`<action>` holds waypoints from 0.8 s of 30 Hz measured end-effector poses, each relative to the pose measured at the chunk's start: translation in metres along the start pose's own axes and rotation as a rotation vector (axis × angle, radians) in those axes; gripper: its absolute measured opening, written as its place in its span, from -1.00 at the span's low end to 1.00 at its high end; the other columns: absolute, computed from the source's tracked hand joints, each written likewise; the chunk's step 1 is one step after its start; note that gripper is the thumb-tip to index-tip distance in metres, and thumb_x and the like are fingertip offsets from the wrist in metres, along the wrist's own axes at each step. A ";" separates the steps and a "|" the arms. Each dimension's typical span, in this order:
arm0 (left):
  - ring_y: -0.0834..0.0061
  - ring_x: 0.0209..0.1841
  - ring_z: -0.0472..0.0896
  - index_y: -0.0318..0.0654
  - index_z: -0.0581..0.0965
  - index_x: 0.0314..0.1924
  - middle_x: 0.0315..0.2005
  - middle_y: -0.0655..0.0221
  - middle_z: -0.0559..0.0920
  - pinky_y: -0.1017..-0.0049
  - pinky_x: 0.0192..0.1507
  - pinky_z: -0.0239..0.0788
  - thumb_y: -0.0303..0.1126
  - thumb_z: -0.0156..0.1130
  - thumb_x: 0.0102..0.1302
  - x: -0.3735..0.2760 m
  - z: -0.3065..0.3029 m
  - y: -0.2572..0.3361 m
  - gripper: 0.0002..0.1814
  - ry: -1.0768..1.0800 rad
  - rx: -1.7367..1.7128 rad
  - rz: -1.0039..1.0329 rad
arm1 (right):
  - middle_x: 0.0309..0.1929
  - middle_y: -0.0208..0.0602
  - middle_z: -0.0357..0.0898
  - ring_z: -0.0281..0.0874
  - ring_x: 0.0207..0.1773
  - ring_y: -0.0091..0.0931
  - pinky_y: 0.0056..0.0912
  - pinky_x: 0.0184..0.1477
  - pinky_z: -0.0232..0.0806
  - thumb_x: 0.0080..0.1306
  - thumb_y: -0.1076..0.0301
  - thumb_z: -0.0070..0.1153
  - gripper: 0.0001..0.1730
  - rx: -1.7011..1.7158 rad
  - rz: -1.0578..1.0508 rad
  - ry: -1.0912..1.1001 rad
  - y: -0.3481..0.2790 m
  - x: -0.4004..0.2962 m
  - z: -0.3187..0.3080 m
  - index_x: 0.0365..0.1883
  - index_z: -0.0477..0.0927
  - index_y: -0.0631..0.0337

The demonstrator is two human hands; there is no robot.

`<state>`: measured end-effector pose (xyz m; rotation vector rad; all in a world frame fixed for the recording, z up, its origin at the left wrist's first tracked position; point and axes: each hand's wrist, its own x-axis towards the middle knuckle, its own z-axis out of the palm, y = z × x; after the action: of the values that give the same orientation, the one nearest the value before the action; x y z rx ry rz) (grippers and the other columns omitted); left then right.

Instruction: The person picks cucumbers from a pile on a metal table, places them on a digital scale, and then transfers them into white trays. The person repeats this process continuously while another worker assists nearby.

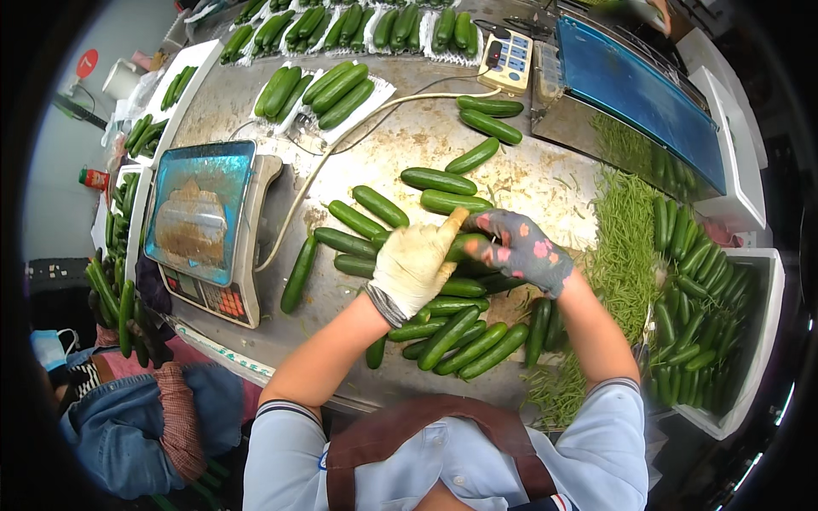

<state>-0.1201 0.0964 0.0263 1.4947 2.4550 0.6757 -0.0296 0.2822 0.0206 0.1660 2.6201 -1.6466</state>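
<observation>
My left hand (414, 260), in a cream work glove with a grey cuff, is over the heap of cucumbers (447, 338), its index finger stretched toward my right hand. My right hand (527, 249) wears a dark grey glove with pink flowers. Its thumb and fingers close around the near end of a cucumber (465, 248) lying between both hands. The left palm and curled fingers are hidden, so its grip does not show. More cucumbers fan out to the left, and a few lie beyond, such as one dark green cucumber (438, 181).
A digital scale (198, 211) stands left on the metal table (377, 153). Cucumbers on white foam netting (339, 96) line the back, near a power strip (507, 59). Thin green trimmings (620, 255) and a foam box (760, 345) of cucumbers are right. Another person's gloved hand (150, 335) holds cucumbers.
</observation>
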 end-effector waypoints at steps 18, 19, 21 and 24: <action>0.19 0.19 0.40 -0.23 0.17 0.32 0.15 0.08 0.39 0.14 0.21 0.27 -0.31 0.21 0.20 -0.044 0.013 -0.032 -0.29 0.065 -2.346 -0.529 | -0.42 -0.19 0.52 0.50 -0.31 -0.34 -0.23 -0.23 0.36 0.23 0.34 0.12 -0.68 -0.229 -0.077 0.196 -0.017 0.021 0.021 -0.05 0.53 0.21; 0.20 0.15 0.42 -0.24 0.18 0.32 0.12 0.08 0.41 0.15 0.19 0.29 -0.30 0.21 0.21 -0.049 0.020 -0.038 -0.30 0.066 -2.374 -0.537 | -0.35 -0.18 0.55 0.51 -0.24 -0.26 -0.20 -0.19 0.37 0.18 0.33 0.13 -0.70 -0.534 -0.145 0.255 -0.001 0.040 0.015 -0.11 0.54 0.18; 0.25 0.06 0.44 -0.25 0.19 0.30 0.03 0.14 0.44 0.18 0.13 0.31 -0.28 0.20 0.21 -0.053 0.021 -0.041 -0.32 0.085 -2.363 -0.569 | -0.19 -0.19 0.52 0.48 -0.11 -0.23 -0.18 -0.08 0.32 0.13 0.28 0.16 -0.64 -0.873 -0.105 0.193 0.022 0.071 0.018 -0.10 0.51 0.16; 0.38 -0.07 0.39 -0.26 0.22 0.26 -0.14 0.30 0.45 0.25 0.05 0.29 -0.24 0.21 0.22 -0.051 0.011 -0.035 -0.35 0.118 -2.266 -0.613 | -0.22 -0.22 0.50 0.48 -0.11 -0.25 -0.19 -0.10 0.33 0.13 0.31 0.13 -0.70 -1.088 -0.290 0.272 0.055 0.090 0.030 -0.15 0.51 0.15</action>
<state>-0.1196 0.0414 -0.0042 -0.2406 0.5853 1.9935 -0.1137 0.2849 -0.0503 -0.0465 3.4145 -0.0206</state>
